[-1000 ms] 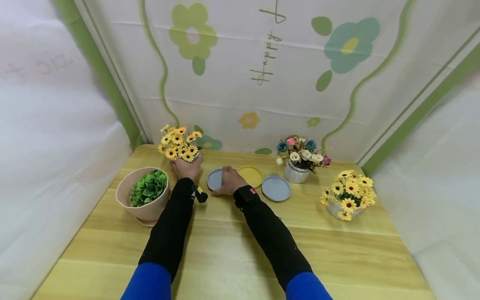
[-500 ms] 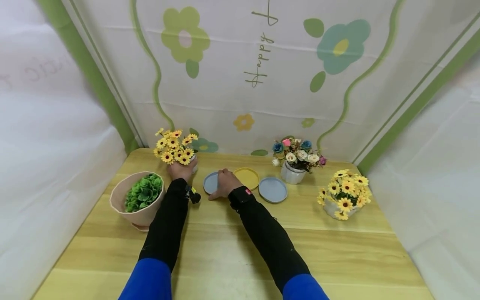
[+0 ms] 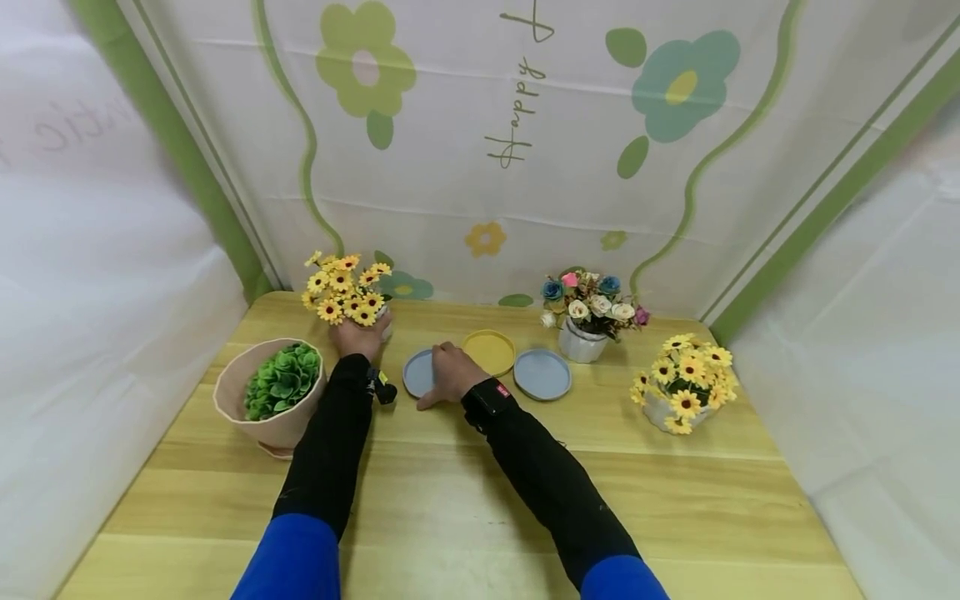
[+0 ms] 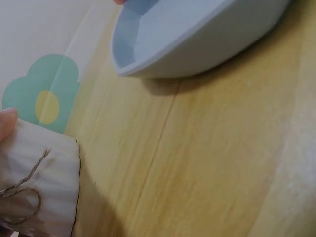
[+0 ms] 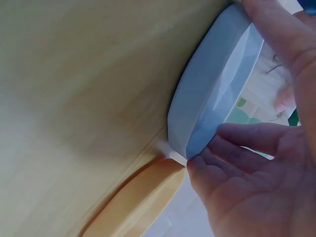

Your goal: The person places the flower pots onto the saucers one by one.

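My left hand (image 3: 360, 337) grips a small white pot (image 4: 34, 187) bound with twine, which holds yellow daisies (image 3: 341, 287), at the table's back left. One fingertip (image 4: 7, 123) shows at the pot's edge in the left wrist view. My right hand (image 3: 448, 375) holds a light blue saucer (image 3: 416, 372) by its rim. The thumb (image 5: 281, 34) lies on one side and the fingers (image 5: 237, 148) curl over the other side of the saucer (image 5: 217, 84). The same saucer (image 4: 197, 34) stands just right of the pot.
A yellow saucer (image 3: 489, 352) and a second blue saucer (image 3: 542, 374) lie to the right. A pink pot of green leaves (image 3: 273, 396) stands at the left, a white pot of mixed flowers (image 3: 588, 317) and another daisy pot (image 3: 684, 383) at the right. A floral backdrop closes the back.
Both hands keep their holds in nearly the same places. The head view has shifted slightly, so everything sits a little further left.
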`<state>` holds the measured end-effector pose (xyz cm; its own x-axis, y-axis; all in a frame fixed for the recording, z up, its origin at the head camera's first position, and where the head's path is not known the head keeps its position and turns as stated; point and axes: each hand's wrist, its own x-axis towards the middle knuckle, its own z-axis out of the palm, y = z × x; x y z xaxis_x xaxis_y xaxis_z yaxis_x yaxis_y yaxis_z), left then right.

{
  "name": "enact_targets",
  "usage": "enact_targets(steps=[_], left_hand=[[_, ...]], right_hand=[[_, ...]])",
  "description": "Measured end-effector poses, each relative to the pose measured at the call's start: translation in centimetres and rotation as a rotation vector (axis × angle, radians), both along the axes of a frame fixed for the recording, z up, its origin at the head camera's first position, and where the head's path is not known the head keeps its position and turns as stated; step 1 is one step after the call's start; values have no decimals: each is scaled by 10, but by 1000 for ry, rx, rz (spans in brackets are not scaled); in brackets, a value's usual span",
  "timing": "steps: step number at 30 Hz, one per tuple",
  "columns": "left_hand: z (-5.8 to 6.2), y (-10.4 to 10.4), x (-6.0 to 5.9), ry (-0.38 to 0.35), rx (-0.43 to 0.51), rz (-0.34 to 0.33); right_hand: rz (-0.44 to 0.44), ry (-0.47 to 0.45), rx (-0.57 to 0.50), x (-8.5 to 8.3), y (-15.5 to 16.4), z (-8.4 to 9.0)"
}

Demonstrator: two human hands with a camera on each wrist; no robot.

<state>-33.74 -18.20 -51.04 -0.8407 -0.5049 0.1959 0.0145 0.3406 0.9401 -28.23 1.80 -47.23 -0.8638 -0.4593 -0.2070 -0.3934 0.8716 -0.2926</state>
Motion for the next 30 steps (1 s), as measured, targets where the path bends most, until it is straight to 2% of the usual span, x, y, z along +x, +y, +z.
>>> enact_targets(steps=[6,14,22,30], left_hand=[[0,-1,1,3,0,-4],[-1,-3,-1,27,-3,-16],[-3,-3,-2,41,2,-8],[-3,-2,-1,21,10,-10]], right_hand=[[35,-12,-8,6,9,-7],[60,-31,-46,22,25,-7],[90,-10,-75,36,40,-8],[95,-7,-113,53,57,-6]])
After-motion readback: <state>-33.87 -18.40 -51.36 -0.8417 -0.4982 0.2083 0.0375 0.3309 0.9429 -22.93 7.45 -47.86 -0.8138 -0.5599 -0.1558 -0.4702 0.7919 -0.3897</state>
